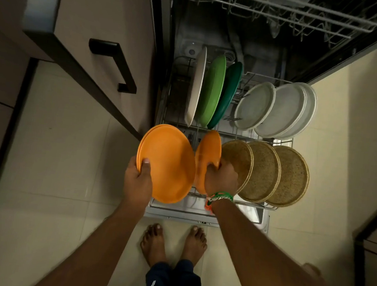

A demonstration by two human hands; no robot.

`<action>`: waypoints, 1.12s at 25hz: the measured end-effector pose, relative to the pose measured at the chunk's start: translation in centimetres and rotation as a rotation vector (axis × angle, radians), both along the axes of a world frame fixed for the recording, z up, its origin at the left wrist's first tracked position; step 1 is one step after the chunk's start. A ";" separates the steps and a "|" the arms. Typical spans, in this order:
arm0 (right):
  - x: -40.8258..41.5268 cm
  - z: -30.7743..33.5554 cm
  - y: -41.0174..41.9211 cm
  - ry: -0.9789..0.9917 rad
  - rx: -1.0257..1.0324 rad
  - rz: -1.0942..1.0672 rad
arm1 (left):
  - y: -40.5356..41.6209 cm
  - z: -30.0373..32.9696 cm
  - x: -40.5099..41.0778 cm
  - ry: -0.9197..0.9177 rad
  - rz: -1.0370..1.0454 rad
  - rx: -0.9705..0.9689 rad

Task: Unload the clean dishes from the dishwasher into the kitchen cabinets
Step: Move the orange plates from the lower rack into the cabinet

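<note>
Currently, step in hand: lifting orange plates out of the lower rack (266, 206) of the open dishwasher (176, 78).
Left hand (138, 179): curled round the near rim of a small stack of orange plates (166, 163), thumb on the upper face, fingers hidden beneath; stack held tilted, clear of the rack, at its front left corner.
Right hand (222, 177): gripping the near edge of one more orange plate (207, 158), upright on edge in the front row, just beside the held stack; fingers mostly hidden behind the plate.
Front row, remaining: three tan speckled plates (264, 171), standing close together to the right.
Back row: cream plate (196, 87), light green plate (212, 90), dark green plate (228, 92), then pale grey plates (276, 109), all on edge.
Upper rack (283, 10): wire basket above, contents too dark to tell.
Handling, judged: plates stiff and smooth, likely light if plastic, possibly slick if damp; safest hold at the rim, thumb over and fingers under; growing stack on one hand prone to sliding, so best kept level.
Destination: cabinet front with black handle (114, 64) at left, closed.
</note>
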State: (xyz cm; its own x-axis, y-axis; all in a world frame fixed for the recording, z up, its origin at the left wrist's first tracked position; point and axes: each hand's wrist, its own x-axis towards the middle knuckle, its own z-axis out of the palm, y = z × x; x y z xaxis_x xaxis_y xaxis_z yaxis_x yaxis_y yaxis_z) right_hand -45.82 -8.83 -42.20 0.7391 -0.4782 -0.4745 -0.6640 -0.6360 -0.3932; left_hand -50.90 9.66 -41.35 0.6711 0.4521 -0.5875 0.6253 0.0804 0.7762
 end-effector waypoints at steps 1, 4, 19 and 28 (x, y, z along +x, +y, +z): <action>-0.9 1.0 0.7 -0.092 0.013 0.055 | 0.0 0.0 0.2 0.007 0.017 -0.014; -4.4 4.2 2.3 -0.413 -0.003 0.336 | -0.8 1.1 0.5 0.022 0.082 -0.070; -13.2 13.8 3.0 -0.648 -0.069 1.238 | 2.0 12.6 -4.8 0.169 0.100 -0.561; -15.1 17.4 11.5 -0.405 0.278 0.064 | 14.9 14.4 -11.2 0.076 0.186 -0.615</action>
State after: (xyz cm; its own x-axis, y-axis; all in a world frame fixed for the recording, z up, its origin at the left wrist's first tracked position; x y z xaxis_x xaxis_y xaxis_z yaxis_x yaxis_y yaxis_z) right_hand -60.96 2.64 -24.80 0.9141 -0.3220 -0.2467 -0.3861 -0.5046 -0.7722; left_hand -62.05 24.56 -26.95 0.5604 0.1224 -0.8192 0.6092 0.6092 0.5077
